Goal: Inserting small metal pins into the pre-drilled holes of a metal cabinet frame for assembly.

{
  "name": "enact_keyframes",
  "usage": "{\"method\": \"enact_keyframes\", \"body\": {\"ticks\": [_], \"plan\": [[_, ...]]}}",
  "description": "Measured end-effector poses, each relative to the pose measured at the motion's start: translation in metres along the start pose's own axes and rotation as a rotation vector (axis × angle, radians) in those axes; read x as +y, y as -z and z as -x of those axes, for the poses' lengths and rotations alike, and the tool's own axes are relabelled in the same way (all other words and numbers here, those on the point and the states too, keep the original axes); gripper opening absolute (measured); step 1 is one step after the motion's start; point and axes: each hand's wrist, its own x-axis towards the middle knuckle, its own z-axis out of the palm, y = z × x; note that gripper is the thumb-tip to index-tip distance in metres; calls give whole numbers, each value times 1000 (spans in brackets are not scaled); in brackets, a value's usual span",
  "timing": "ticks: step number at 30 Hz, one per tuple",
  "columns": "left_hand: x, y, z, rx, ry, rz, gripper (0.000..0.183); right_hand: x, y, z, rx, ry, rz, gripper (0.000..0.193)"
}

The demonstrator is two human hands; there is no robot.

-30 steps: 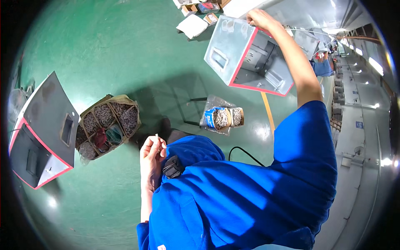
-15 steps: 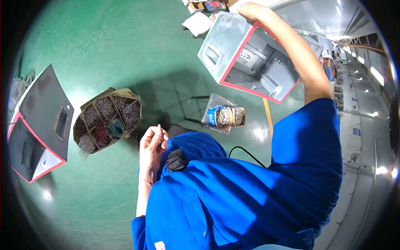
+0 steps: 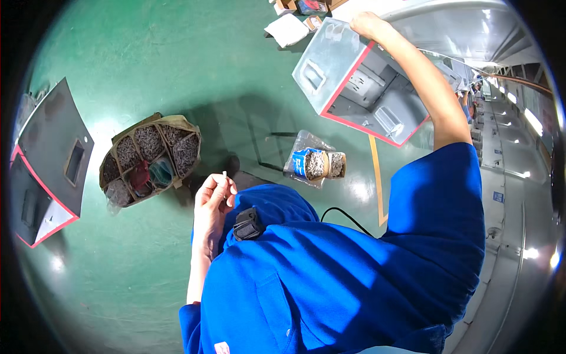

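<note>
My left hand (image 3: 212, 197) is raised in front of my body, its fingertips pinching a small, pale, pin-like piece (image 3: 224, 175). My right arm stretches far out to a grey sheet-metal box (image 3: 339, 50) with a red-edged opening. At the box's upper corner, my right hand (image 3: 368, 25) is curled closed against the metal; whatever is in its fingers is hidden. Inside the box are slots, a cut-out and a ribbed vent-like panel. Between the hands stand small open packages (image 3: 318, 165) filled with small metal pieces, one blue and white, in clear plastic.
A divided bag (image 3: 153, 156) of small metal fasteners and coloured plastic bags sits to the left. Another red-edged grey metal box (image 3: 56, 153) stands at far left. Near the far edge lie a white packet (image 3: 287, 29) and small cartons. A yellow line (image 3: 376, 177) marks the green floor.
My right hand has drawn back slightly toward the box's near upper corner. The view has shifted a little. My left hand keeps its pinch on the small piece.
</note>
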Motion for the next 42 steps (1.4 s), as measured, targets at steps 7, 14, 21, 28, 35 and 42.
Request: {"method": "enact_keyframes", "body": {"ticks": [7,14,21,28,35,42], "plan": [[-4,-2,-2,-39,4,-10,14,5,-39,29,105,264,245,15],[-8,-11,-8,-35,27,-14,14,0,-62,36,71,208,262,15],[-5,-15,-10,-39,25,-4,14,-10,-36,45,-84,214,356,15],[10,-26,-15,-68,36,-6,16,-22,-6,40,-37,293,220,22],[34,-41,-19,-198,-39,-14,16,-57,153,35,-70,-270,-774,25],[46,-51,-11,-339,-104,163,24,-187,239,58,-188,498,-1792,16]]}}
